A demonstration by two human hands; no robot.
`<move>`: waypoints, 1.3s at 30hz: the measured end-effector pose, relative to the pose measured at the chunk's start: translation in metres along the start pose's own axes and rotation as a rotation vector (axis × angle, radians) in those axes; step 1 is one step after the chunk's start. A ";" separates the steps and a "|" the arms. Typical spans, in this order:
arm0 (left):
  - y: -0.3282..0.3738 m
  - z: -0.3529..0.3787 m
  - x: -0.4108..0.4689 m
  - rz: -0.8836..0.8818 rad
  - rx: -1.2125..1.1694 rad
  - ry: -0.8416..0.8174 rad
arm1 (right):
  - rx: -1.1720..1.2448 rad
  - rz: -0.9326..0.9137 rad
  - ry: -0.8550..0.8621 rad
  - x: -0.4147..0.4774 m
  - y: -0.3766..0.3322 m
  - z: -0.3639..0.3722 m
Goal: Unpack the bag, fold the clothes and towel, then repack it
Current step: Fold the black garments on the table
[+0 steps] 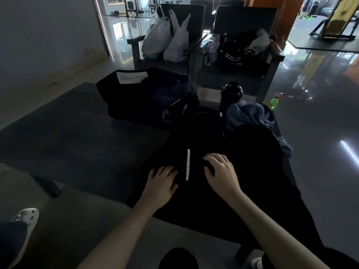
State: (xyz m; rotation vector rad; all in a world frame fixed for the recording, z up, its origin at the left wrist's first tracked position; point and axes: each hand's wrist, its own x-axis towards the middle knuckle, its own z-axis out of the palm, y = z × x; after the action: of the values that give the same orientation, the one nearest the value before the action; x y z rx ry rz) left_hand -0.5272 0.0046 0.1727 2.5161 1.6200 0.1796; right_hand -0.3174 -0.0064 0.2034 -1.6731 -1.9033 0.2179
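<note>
Lower left of frame: a foot in a white perforated clog (25, 218), on the floor beside a low dark table (77, 136).

Lower centre: both bare forearms reach forward onto a black garment (242, 162) spread over the table's near right part.
- Left hand (162, 183): fingers straight and spread, palm flat on the cloth, gripping nothing.
- Right hand (221, 171): fingers arched, tips pressed into the cloth. Cannot tell whether they pinch a fold.
- A narrow white stripe (188, 165) on the garment runs upright between the hands, touching neither. No writing legible on it.

Centre, beyond the garment:
- Crumpled blue-grey towel (250, 115) at the table's right edge, partly overlapped by the garment.
- Black shaker bottle (231, 98) upright just left of the towel. Small white lettering near its base, too small to read.
- Dark folded cloth item (180, 109) with a pale edge, between bottle and bag.
- Dark bag (143, 94) at the table's far side, left of the bottle. A white label (132, 77) on its top carries several lines of small print, not legible.

Right of centre: green bottle (274, 102) on the glossy floor, past the towel.

Upper centre: two dark chairs side by side. The left chair (136, 49) holds white plastic bags (167, 39); the right chair (272, 61) holds a black item with white stripes (242, 53) and clear bottles (211, 47). No brand is readable there.
</note>
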 end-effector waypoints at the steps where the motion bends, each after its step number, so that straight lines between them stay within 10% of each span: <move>1: 0.002 0.002 -0.007 0.010 0.000 -0.006 | -0.017 0.027 -0.042 -0.015 0.003 0.000; 7: 0.015 0.012 -0.041 -0.003 0.018 -0.292 | -0.280 0.125 -0.357 -0.084 0.028 0.002; 16: 0.013 0.020 -0.075 0.042 0.209 -0.270 | -0.367 0.143 -0.485 -0.146 0.034 -0.021; 20: 0.008 0.023 -0.078 0.017 0.206 -0.029 | -0.393 0.180 -0.400 -0.168 0.050 -0.029; 39: -0.020 -0.027 -0.092 -0.315 -0.186 -0.013 | -0.621 0.515 -0.122 -0.196 0.078 -0.097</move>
State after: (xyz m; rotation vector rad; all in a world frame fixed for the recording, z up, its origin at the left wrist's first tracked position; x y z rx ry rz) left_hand -0.5880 -0.0695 0.1938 2.0922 1.8708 0.2628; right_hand -0.1928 -0.2016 0.1818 -2.6103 -1.6813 -0.0929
